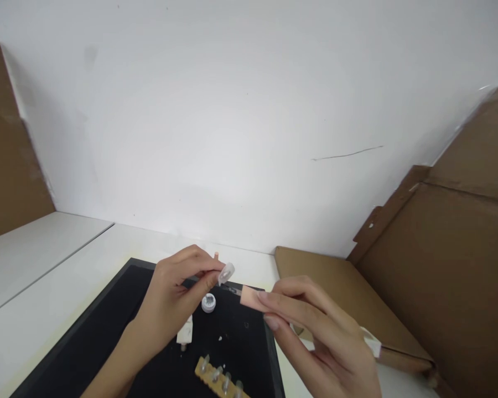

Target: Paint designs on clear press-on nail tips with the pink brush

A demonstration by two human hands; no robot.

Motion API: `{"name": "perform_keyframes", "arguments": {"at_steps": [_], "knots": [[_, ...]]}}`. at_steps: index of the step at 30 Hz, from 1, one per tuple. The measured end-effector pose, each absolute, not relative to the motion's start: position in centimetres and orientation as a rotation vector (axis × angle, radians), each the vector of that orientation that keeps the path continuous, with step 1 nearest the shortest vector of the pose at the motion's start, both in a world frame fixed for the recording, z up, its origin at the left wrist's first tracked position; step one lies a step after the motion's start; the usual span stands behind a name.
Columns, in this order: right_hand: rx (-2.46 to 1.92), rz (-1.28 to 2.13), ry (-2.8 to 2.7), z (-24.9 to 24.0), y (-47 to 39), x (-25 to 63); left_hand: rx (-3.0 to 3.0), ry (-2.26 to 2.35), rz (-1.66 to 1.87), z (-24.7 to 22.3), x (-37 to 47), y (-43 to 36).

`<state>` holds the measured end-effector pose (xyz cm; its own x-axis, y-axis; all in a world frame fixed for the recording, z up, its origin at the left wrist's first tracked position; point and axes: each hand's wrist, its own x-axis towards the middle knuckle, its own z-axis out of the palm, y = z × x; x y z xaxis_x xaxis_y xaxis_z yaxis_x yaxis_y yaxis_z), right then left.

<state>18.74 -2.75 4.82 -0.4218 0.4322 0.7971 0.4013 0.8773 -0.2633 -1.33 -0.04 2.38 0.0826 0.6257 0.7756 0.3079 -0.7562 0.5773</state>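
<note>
My left hand (182, 287) is closed in a pinch on a small translucent white piece (226, 273), held above the dark mat. A short copper-coloured tip (216, 256) sticks up just behind those fingers. Between the thumb and fingers of my right hand (319, 337) is a flat salmon-coloured piece (251, 298). A thin, clear or shiny bit (232, 289) extends from its left end toward the white piece; whether the two touch, I cannot tell. Below, a round white cap-like item (208, 303) lies on the mat, near a white block with a metal end (185, 333).
A yellowish strip (203, 371) with several clear upright pieces lies on the black mat (157, 365) at the front. Cardboard (340, 287) lies on the right, beside a tall cardboard panel (452, 249). A white wall (232, 121) stands behind the white table (66, 276).
</note>
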Motion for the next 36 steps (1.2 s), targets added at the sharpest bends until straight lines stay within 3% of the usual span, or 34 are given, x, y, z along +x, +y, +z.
{"name": "perform_keyframes", "arguments": {"at_steps": [14,24,28,36], "knots": [[-0.789,-0.234,-1.940,4.3,-2.3,19.2,2.145,0.951,1.594,2.3,-1.1,-0.5],[-0.735,-0.213,-1.828,5.0,-4.4,21.3,1.928,0.969,1.389,2.3,-0.7,-4.1],[-0.732,-0.204,-1.778,5.1,-5.0,22.3,2.014,1.005,1.204,-1.3,-0.3,-5.5],[-0.734,-0.191,-1.755,4.8,-4.9,22.3,1.899,1.263,0.972,-13.2,-2.4,-7.0]]}}
